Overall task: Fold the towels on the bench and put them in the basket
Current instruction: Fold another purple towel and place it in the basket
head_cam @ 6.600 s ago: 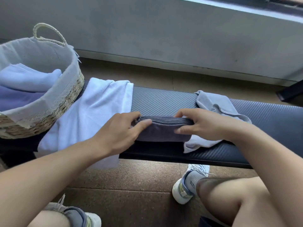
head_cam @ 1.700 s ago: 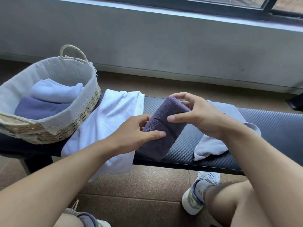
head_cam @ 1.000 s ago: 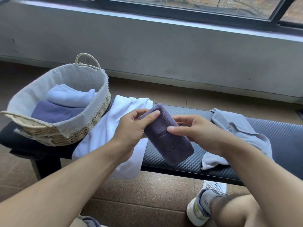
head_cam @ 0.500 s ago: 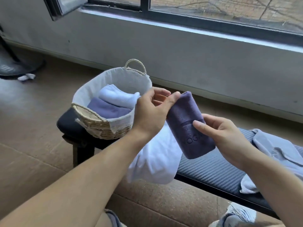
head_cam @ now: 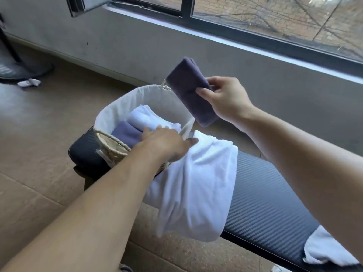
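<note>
We see the dark bench [head_cam: 261, 195] carrying a white towel [head_cam: 198, 183] draped over its edge and a lined woven basket [head_cam: 117, 110] holding folded towels [head_cam: 137, 124]. Our right hand [head_cam: 225, 99] grips the folded purple towel [head_cam: 192, 91] in the air above the basket's far rim. Our left hand [head_cam: 165, 143], fingers straight, rests at the basket's near rim, touching the towels inside.

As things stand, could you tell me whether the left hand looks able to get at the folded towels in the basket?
Probably yes: the left hand already reaches over the basket rim beside the lavender towel, and nothing covers the pile.
</note>
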The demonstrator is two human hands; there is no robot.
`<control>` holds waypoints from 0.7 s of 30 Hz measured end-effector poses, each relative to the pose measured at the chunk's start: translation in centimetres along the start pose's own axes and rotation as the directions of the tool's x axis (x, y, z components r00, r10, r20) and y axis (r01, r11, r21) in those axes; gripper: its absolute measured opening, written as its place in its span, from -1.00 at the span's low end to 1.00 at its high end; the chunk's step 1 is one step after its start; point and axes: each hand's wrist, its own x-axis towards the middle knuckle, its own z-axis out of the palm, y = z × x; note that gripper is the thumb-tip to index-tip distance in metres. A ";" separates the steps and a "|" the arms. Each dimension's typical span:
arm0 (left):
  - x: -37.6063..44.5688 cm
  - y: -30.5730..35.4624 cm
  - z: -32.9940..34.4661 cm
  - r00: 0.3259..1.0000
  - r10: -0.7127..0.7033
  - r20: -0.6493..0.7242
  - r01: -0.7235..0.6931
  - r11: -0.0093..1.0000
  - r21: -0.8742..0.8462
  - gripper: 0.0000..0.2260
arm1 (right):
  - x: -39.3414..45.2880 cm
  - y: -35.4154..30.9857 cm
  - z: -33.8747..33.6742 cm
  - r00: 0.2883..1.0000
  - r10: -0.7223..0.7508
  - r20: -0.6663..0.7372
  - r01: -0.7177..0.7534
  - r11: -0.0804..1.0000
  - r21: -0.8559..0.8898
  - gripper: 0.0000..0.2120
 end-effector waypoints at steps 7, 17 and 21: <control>-1.1 -0.7 -0.1 1.000 -0.022 -0.007 0.021 0.995 -0.100 -0.31 | 6.1 -1.9 7.1 0.987 0.009 0.163 0.056 0.920 -0.388 -0.81; -1.2 -1.1 -0.9 0.995 -0.104 -0.003 0.103 0.989 -0.103 -0.24 | 8.5 -1.5 9.8 0.962 0.101 0.252 0.050 0.845 -0.532 -0.92; -1.2 -1.2 -0.6 0.995 -0.101 0.012 0.101 0.992 -0.080 -0.21 | 9.9 -3.5 8.7 0.975 0.145 0.171 -0.069 0.920 -0.385 -0.69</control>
